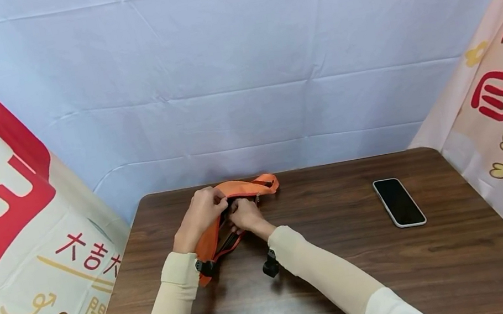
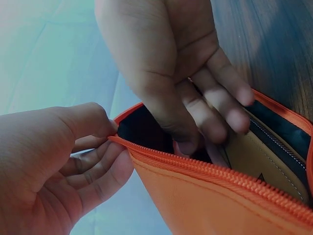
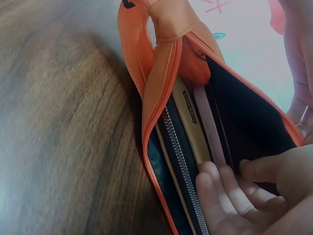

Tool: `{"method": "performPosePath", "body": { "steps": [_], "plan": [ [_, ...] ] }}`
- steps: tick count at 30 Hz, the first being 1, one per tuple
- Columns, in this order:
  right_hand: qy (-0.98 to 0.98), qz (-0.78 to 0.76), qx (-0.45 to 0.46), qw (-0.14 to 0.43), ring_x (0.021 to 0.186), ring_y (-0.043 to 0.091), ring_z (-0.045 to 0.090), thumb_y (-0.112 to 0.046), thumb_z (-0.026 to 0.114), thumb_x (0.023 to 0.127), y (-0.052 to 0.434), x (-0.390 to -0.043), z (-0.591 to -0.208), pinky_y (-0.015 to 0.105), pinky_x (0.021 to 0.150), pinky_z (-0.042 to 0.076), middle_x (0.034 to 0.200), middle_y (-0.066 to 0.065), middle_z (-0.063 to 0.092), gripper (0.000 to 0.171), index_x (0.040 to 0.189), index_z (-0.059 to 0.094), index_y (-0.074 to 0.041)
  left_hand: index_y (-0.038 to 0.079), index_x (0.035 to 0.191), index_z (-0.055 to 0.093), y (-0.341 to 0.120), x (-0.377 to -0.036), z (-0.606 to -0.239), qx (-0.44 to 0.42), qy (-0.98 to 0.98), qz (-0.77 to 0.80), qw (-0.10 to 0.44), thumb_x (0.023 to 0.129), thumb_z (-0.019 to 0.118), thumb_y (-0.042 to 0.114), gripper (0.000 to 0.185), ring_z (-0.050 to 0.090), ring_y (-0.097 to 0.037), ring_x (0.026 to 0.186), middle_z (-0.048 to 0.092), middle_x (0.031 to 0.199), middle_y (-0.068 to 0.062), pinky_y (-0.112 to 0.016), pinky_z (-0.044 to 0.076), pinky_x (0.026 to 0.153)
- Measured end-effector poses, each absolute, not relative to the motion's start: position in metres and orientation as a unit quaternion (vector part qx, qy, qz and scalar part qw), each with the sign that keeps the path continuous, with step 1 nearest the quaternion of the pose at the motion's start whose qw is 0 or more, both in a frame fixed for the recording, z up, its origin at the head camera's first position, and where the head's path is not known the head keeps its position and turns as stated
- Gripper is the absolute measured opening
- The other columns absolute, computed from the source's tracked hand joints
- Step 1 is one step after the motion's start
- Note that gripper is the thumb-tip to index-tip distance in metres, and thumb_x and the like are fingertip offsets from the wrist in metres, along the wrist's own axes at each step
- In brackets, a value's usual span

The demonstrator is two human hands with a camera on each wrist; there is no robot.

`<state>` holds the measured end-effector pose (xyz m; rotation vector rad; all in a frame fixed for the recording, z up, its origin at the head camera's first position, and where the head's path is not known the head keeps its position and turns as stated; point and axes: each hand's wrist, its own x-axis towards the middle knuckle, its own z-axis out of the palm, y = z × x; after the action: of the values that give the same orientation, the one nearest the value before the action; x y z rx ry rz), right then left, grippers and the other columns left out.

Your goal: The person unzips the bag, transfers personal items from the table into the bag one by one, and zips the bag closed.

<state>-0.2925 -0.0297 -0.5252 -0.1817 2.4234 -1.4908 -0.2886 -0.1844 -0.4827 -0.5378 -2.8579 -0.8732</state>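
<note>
- Orange pouch stands on its edge on the desk, between the two hands and touching both, with its zip undone and its mouth spread.
- The left hand pinches the near zip edge of the pouch between thumb and curled fingers, holding that side out.
- The right hand has its fingers dipped into the opening; they look loosely bent, resting against the inner dividers rather than clamped on anything.
- Step in hand, as I judge it: holding the mouth open while the right hand feels through the compartments.
- A next move would call for the left pinch to stay firm so the opening does not collapse, and for the right fingers to settle on one slot.
- A black phone lies flat on the desk well to the right of the right hand, untouched.
- Only the wrist views show the inside: dark lining, a tan card-like divider, and an inner zip just beside the right fingertips.
- Only the head view shows the pouch's strap beyond the hands, and the phone.
</note>
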Motion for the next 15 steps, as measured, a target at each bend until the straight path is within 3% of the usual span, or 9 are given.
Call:
{"method": "performPosePath", "body": {
  "steps": [8, 11, 13, 15],
  "plan": [
    [0.874, -0.464, -0.106, 0.103, 0.081, 0.036, 0.078, -0.008, 0.057, 0.107, -0.0224, -0.2919, -0.521, 0.041, 0.066, 0.064, 0.086, 0.011, 0.075, 0.018, 0.101, 0.073, -0.005, 0.0, 0.107, 0.079, -0.1845, -0.2888, -0.4822, -0.179, -0.939, -0.286, 0.059, 0.103, 0.068, 0.01, 0.015, 0.071, -0.025, 0.09, 0.073, 0.105, -0.015, -0.041, 0.062, 0.08],
    [0.889, -0.436, -0.117, 0.083, 0.073, 0.028, 0.077, -0.008, 0.059, 0.106, -0.0209, -0.293, -0.5203, 0.046, 0.083, 0.064, 0.083, 0.007, 0.075, 0.016, 0.1, 0.074, -0.007, 0.0, 0.106, 0.079, -0.1846, -0.2892, -0.482, -0.18, -0.939, -0.287, 0.06, 0.103, 0.068, 0.009, 0.015, 0.071, -0.026, 0.09, 0.073, 0.104, -0.015, -0.041, 0.062, 0.079],
    [0.896, -0.42, -0.124, 0.073, 0.068, 0.021, 0.073, -0.009, 0.061, 0.104, -0.0199, -0.2935, -0.5193, 0.052, 0.102, 0.057, 0.082, 0.006, 0.076, 0.015, 0.1, 0.074, -0.008, 0.0, 0.106, 0.079, -0.1846, -0.289, -0.4816, -0.18, -0.939, -0.287, 0.061, 0.103, 0.069, 0.009, 0.014, 0.071, -0.025, 0.089, 0.073, 0.104, -0.015, -0.041, 0.062, 0.079],
    [0.901, -0.408, -0.131, 0.065, 0.065, 0.015, 0.067, -0.009, 0.062, 0.104, -0.0189, -0.2934, -0.5181, 0.054, 0.108, 0.054, 0.082, 0.006, 0.076, 0.013, 0.1, 0.075, -0.009, 0.0, 0.106, 0.079, -0.1844, -0.2887, -0.4813, -0.178, -0.939, -0.286, 0.061, 0.103, 0.069, 0.009, 0.013, 0.071, -0.025, 0.089, 0.073, 0.103, -0.015, -0.04, 0.063, 0.079]
  ]
}}
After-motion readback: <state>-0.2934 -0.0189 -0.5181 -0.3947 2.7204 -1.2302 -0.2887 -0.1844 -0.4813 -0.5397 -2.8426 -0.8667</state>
